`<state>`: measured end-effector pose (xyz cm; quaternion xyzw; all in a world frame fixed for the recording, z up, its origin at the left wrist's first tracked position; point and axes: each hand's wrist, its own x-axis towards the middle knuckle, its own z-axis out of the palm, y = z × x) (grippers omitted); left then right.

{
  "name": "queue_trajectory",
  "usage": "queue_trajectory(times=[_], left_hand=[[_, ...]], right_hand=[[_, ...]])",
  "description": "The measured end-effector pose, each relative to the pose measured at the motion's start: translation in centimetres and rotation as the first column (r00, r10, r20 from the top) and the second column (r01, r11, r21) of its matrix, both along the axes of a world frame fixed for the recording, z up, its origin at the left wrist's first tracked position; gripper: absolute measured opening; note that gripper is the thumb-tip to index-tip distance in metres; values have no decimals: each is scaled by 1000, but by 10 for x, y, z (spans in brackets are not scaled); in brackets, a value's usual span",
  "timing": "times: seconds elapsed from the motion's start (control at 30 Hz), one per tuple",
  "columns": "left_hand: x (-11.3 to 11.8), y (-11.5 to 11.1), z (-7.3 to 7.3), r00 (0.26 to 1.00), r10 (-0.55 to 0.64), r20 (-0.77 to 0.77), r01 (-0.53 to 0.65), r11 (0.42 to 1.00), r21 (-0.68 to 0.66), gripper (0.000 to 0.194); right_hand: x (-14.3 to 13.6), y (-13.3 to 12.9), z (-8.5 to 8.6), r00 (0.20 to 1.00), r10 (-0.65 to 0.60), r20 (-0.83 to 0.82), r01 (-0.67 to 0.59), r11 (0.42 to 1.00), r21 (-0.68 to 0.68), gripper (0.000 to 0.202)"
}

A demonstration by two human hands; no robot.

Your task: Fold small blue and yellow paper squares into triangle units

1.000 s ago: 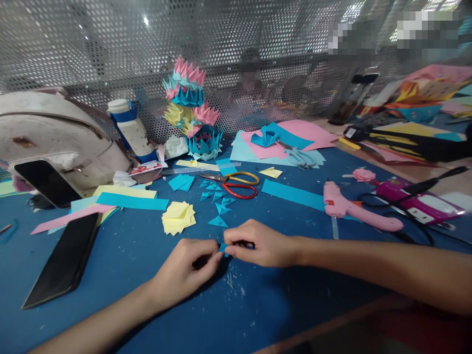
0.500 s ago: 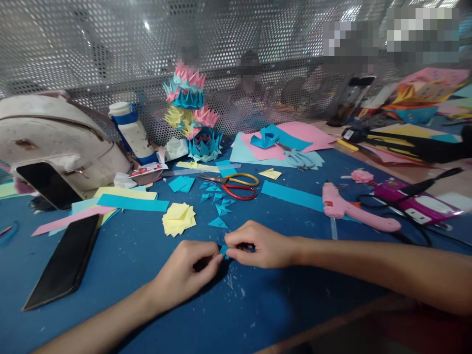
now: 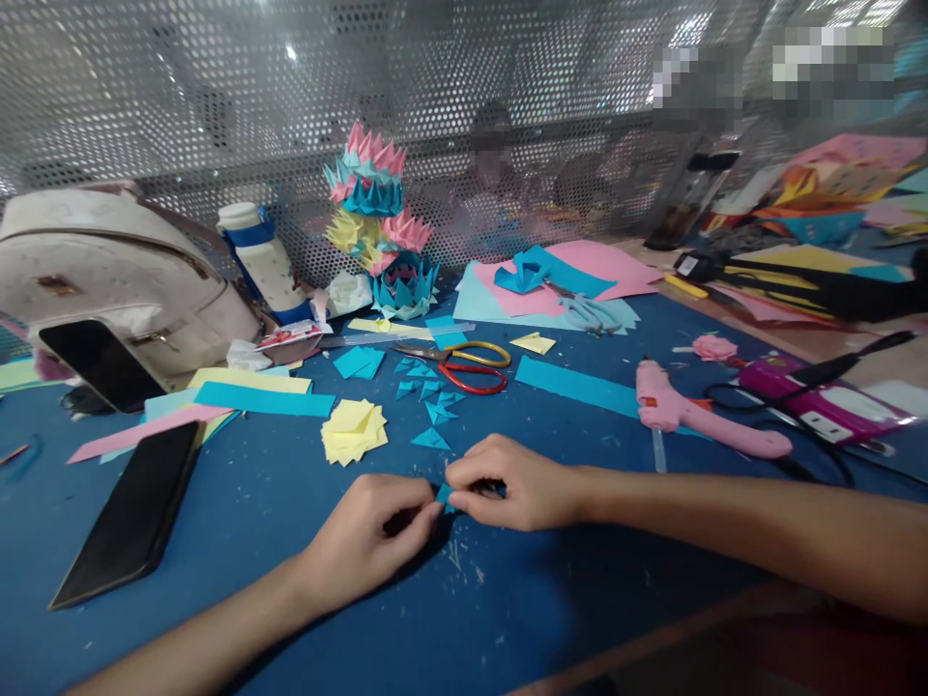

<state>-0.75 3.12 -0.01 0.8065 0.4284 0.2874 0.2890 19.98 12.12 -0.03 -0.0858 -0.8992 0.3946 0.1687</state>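
Between my two hands is a small piece of blue paper [image 3: 445,496], mostly covered by the fingertips. My left hand [image 3: 377,522] pinches its left side, thumb against fingers. From the right, my right hand [image 3: 511,483] pinches the other side. Just beyond them, several small folded blue paper triangles [image 3: 430,439] lie in a loose column on the table. A stack of yellow paper squares [image 3: 355,432] rests beyond my left hand. Scissors [image 3: 464,362] with one yellow and one red handle lie behind the triangles, near some blue paper squares [image 3: 360,362].
On the blue table [image 3: 290,503], a black phone [image 3: 130,512] lies at left near paper strips [image 3: 265,398], a backpack [image 3: 108,271] and a bottle [image 3: 265,261]. Folded-paper lotuses [image 3: 403,285] stand at the back. A pink glue gun [image 3: 703,416] and purple power strip [image 3: 812,396] are at right.
Both hands keep their pinch on the small blue paper, with hardly any movement. The whole view has shifted very slightly.
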Motion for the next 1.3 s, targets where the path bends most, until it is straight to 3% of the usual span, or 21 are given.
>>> queue_trajectory(times=[1.03, 1.17, 1.3], left_hand=[[1, 1, -2, 999, 32, 16, -32, 999, -20, 34], [0, 3, -3, 995, 100, 14, -99, 995, -16, 33], [-1, 5, -6, 976, 218, 6, -218, 976, 8, 34]], right_hand=[[2, -2, 2, 1000, -20, 5, 20, 998, 54, 37], [0, -1, 2, 996, -86, 28, 83, 994, 70, 36], [-3, 2, 3, 972, -236, 4, 232, 959, 164, 32]])
